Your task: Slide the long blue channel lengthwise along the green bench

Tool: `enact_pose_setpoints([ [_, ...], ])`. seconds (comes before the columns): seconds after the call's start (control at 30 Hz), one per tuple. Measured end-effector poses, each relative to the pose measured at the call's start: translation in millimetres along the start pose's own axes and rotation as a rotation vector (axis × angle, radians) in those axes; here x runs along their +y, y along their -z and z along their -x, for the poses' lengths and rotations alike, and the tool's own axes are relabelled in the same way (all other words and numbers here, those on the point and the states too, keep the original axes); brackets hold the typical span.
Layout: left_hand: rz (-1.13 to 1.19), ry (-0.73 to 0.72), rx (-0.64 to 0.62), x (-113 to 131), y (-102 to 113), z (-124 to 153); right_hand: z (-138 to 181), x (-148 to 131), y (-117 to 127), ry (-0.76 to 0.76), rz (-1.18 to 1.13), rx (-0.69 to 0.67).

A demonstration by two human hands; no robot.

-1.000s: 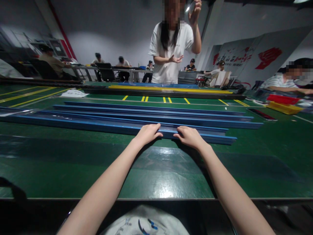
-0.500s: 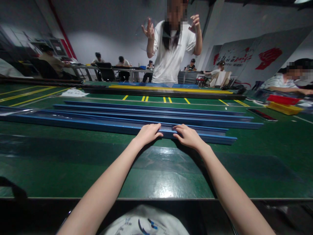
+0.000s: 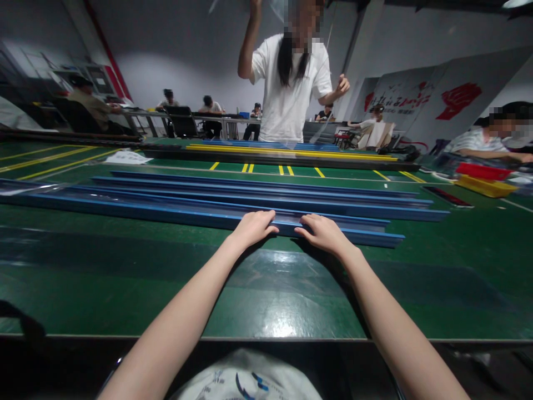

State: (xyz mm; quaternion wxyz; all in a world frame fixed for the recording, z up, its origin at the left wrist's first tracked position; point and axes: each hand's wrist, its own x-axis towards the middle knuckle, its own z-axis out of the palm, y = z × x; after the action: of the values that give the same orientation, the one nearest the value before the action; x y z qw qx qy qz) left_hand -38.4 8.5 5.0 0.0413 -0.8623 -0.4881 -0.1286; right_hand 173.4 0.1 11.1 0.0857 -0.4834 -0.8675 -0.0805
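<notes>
A long blue channel strip (image 3: 166,216) with raised edges lies across the green table in front of me. My left hand (image 3: 254,226) is closed over its near wall, fingers inside the channel and thumb on the front face. A short way to the right, my right hand (image 3: 321,231) grips the same wall in the same manner. Some clear film shows inside the channel at its left part. Just behind it lie more blue channel strips (image 3: 416,211), roughly parallel. Between my forearms and beyond them, a clear plastic sheet (image 3: 437,283) lies flat on the table.
Across the table (image 3: 300,325) stands a person in a white shirt (image 3: 287,94), arms raised with clear film. Yellow strips (image 3: 291,152) lie at the far edge. A phone (image 3: 447,196), a yellow tray (image 3: 485,186) and a white paper (image 3: 127,158) are around.
My hands stay on the blue channel, almost unmoved. The person opposite has raised one arm higher and lowered the other, with the clear film shifting.
</notes>
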Motion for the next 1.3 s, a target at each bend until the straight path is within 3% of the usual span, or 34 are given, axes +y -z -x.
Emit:
enact_pose_setpoints([
  [0.6, -0.086, -0.041, 0.071, 1.4, 1.9, 0.9, 0.9, 1.5, 2.2, -0.007, -0.003, 0.119],
  [1.0, -0.129, -0.066, 0.075, 2.2, 5.6, 0.9, -0.1, 4.8, 8.9, -0.015, -0.023, 0.066],
  [1.3, -0.073, -0.049, 0.043, 1.0, 8.8, 1.3, 5.5, 11.3, 18.1, -0.128, -0.004, -0.024],
])
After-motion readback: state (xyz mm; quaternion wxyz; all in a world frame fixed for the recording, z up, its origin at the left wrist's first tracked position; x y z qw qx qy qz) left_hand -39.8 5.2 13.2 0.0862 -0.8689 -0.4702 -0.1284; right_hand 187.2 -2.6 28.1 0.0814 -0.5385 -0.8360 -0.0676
